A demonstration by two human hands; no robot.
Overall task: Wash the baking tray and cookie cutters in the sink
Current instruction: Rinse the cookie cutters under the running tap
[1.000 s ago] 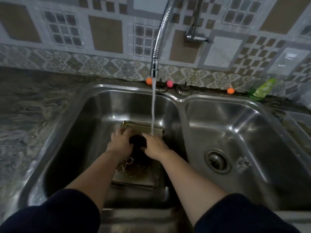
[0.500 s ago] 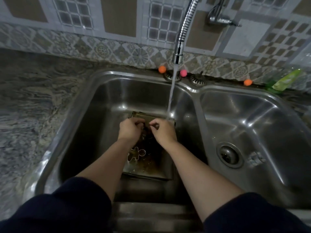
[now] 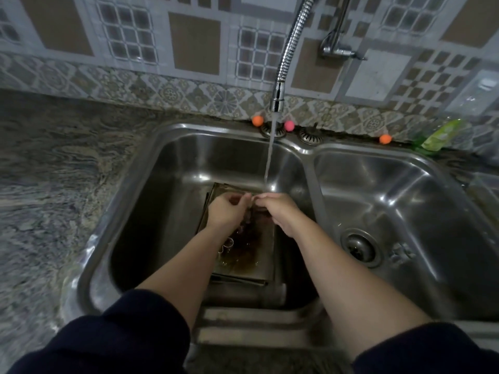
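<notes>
**Hands meet under the water**

Patterned tiles run behind a grey stone counter [image 3: 48,184] with a steel double sink [image 3: 162,147] set in it. Only one view shows this, from the head.

Water pours from the tap [image 3: 278,95] into the left bowl. The tray [image 3: 259,265] lies flat on the bottom of that bowl, with brown dirt and water on it. One cutter [image 3: 226,245] rests on the tray, just beside the left arm. It looks like a little man shape.

The left hand [image 3: 225,211] and the right hand [image 3: 278,209] are close together above the tray's far end, right by the stream. Both have curled fingers, and they seem to pinch something small between them. It is too small and blurry to name.

A second ago the hands pressed low on a dark thing on the tray. Now they are raised and the fingertips meet. That dark thing is no longer seen. So the scrubbing has paused, and I think a small piece is being rinsed. The tray is not clean yet.

A green bottle [image 3: 440,136] lies behind the right bowl.
</notes>
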